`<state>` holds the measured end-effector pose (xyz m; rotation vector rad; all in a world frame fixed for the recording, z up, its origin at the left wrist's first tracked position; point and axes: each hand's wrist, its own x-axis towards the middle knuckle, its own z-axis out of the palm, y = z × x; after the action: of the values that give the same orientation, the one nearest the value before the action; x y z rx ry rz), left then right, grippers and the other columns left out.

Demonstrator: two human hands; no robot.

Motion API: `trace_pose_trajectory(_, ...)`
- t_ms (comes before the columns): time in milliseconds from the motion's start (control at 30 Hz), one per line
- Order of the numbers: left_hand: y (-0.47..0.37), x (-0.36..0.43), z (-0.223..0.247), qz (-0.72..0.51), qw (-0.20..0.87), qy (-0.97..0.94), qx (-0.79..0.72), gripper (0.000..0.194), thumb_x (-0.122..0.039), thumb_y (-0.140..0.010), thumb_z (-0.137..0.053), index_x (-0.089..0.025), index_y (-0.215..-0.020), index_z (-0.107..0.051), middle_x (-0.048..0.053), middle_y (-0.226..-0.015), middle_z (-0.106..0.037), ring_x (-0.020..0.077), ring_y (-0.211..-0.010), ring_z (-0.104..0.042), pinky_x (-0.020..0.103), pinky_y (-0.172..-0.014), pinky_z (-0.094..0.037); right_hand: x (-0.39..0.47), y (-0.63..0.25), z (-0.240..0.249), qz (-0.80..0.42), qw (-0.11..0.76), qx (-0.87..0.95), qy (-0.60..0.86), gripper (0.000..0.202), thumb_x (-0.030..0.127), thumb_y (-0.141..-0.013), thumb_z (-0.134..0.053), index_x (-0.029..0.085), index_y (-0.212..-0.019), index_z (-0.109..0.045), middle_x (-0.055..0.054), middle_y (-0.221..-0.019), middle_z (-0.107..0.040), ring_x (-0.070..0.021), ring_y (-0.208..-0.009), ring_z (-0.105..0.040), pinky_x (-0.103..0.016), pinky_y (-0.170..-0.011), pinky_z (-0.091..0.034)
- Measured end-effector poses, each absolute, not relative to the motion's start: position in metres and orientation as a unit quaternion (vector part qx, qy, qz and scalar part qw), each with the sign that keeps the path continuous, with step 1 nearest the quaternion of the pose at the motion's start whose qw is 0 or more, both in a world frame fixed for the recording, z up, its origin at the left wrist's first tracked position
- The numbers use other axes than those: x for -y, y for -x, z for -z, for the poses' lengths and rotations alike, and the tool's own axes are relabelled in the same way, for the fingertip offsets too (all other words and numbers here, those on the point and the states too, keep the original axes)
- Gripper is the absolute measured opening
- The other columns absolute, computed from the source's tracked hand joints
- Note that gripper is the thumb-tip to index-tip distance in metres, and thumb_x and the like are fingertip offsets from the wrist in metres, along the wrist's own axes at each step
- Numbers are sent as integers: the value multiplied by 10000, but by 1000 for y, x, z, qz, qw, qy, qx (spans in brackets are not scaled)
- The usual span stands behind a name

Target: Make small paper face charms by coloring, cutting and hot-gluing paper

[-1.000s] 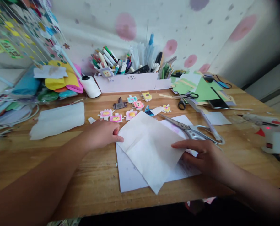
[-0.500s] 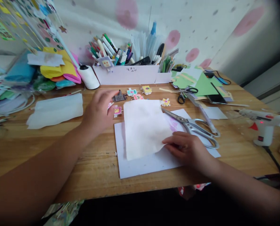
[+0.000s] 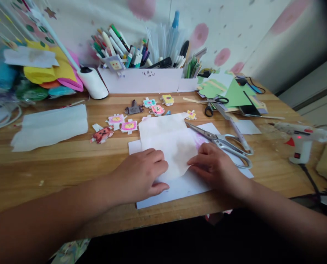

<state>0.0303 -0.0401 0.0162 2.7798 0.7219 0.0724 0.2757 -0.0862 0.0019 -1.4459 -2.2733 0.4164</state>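
A cream-white sheet of thin paper [image 3: 166, 134] lies over a larger sheet of white paper [image 3: 158, 196] near the table's front edge. My right hand [image 3: 214, 165] pinches the thin sheet's lower right corner between thumb and fingers, lifting it slightly. Over the sheet's lower left part is my left hand [image 3: 147, 172], its fingers bent and the thumb held apart, gripping nothing. Large silver scissors [image 3: 221, 143] rest on the bigger sheet, just beyond my right hand. Several small coloured paper figures, including a red one [image 3: 102, 134] and a pink one [image 3: 129, 126], lie behind the sheets.
A folded white sheet [image 3: 52, 124] lies at left, near a thread spool [image 3: 94, 82]. Behind stands a white box [image 3: 141, 80] of pens. Black-handled scissors [image 3: 213, 104] and green paper [image 3: 236, 95] are at back right. A glue gun [image 3: 301, 141] stands on the right.
My left hand has come from beside the paper figures down onto the thin sheet's lower left part, uncovering the red and pink figures. My right hand keeps its pinch on the corner.
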Motion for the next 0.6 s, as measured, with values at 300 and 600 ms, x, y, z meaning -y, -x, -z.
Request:
trace_pose_trajectory(300,-32,39,-15,-8,156,-953,-259,291,-443,-764,-668,-170,-771,-567,65,-907,-575,239,-843,-520,387,-740,-438,78,-281,-6,-160,206,805,533,134,234,-842,-620,208,-767,-728,-94,-972,-522,-240,-918,-482,-401,-795,-416)
trace_pose_trajectory(600,-27,24,-14,-44,231,-916,-326,183,-262,-894,-464,-169,-766,-557,14,-765,-589,151,-693,-536,279,-634,-378,67,-282,-6,-188,193,799,538,135,239,-883,-579,175,-791,-654,-43,-849,-644,-191,-838,-552,-357,-798,-397)
